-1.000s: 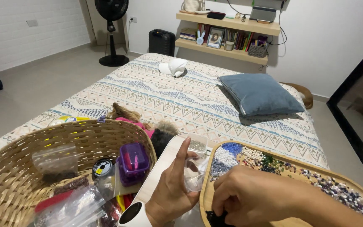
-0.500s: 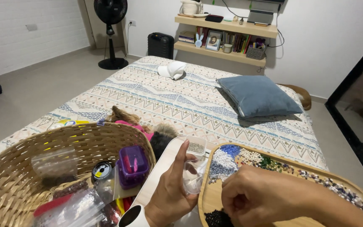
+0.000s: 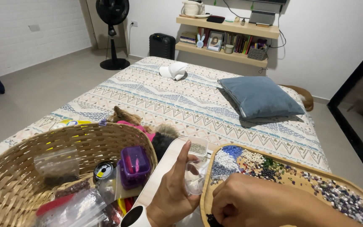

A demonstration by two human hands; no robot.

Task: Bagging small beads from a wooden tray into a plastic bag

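My left hand (image 3: 174,194) holds a small clear plastic box (image 3: 197,167) with tiny beads in it, just left of a round wooden tray (image 3: 206,185). The tray carries piles of beads (image 3: 253,164) in blue, white, green, dark and mixed colours. My right hand (image 3: 255,204) is curled with its fingers closed, knuckles up, low over the near left part of the tray, where dark beads (image 3: 211,219) lie; what its fingertips pinch is hidden.
A wicker basket (image 3: 30,147) at left holds clear bags, a purple box (image 3: 134,165) and a small round tin (image 3: 103,170). A white board lies under my left hand. Beyond are a patterned bedspread, a blue pillow (image 3: 259,96), a white cloth (image 3: 174,70), a fan and shelves.
My right hand has slid a little toward me and to the right over the tray. My left hand with the clear box has stayed about where it was.
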